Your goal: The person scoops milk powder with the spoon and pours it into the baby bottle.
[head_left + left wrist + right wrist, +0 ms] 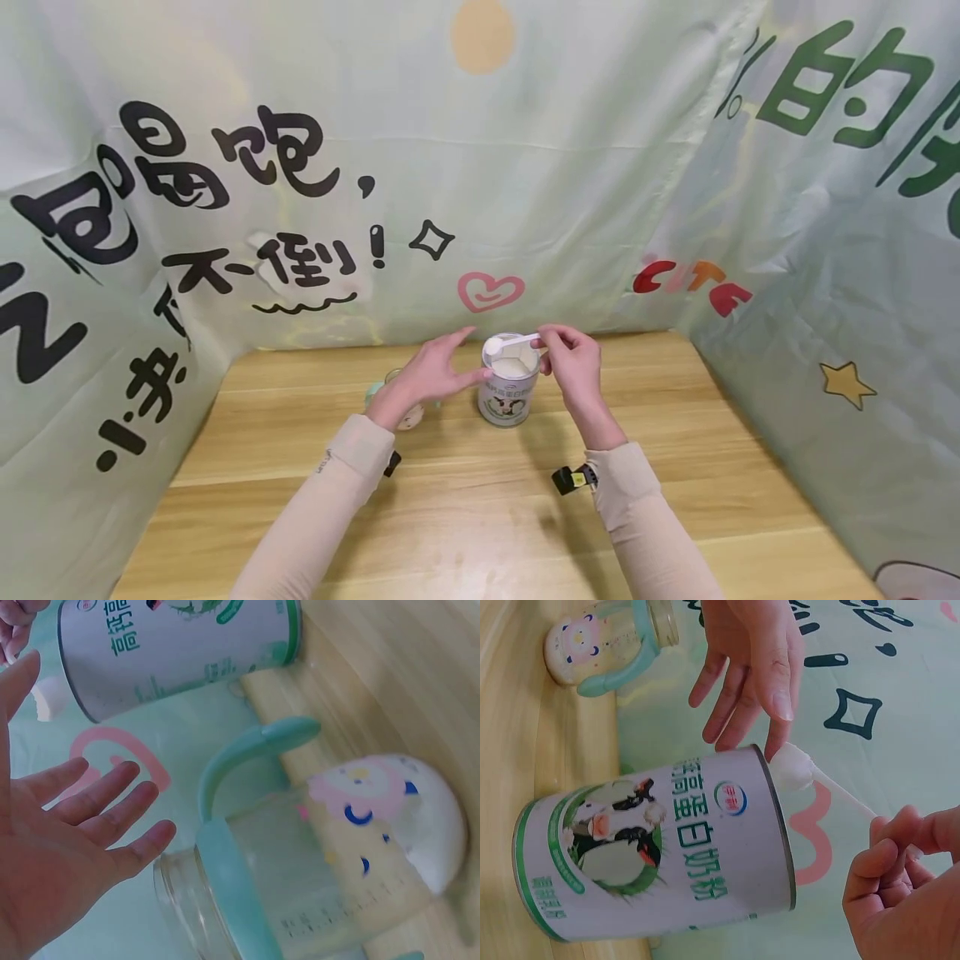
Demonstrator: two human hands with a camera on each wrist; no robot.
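A milk powder can (506, 400), white with a cow picture, stands lidless on the table, pale powder showing inside. My right hand (574, 357) pinches the handle of a white measuring scoop (517, 340), whose bowl is just above the can's rim. In the right wrist view the scoop (791, 766) looks heaped with white powder. My left hand (438, 367) is spread at the can's left side, fingers extended, holding nothing. Below it, partly hidden in the head view, is a clear baby bottle (315, 877) with mint handles, an open neck and a cartoon face on its base.
The wooden table (450, 517) is enclosed by pale green cloth walls (405, 100) printed with writing, a heart and stars. The back cloth rises close behind the can. Wrist cameras, one at the right cuff (574, 479), stick out under the sleeves.
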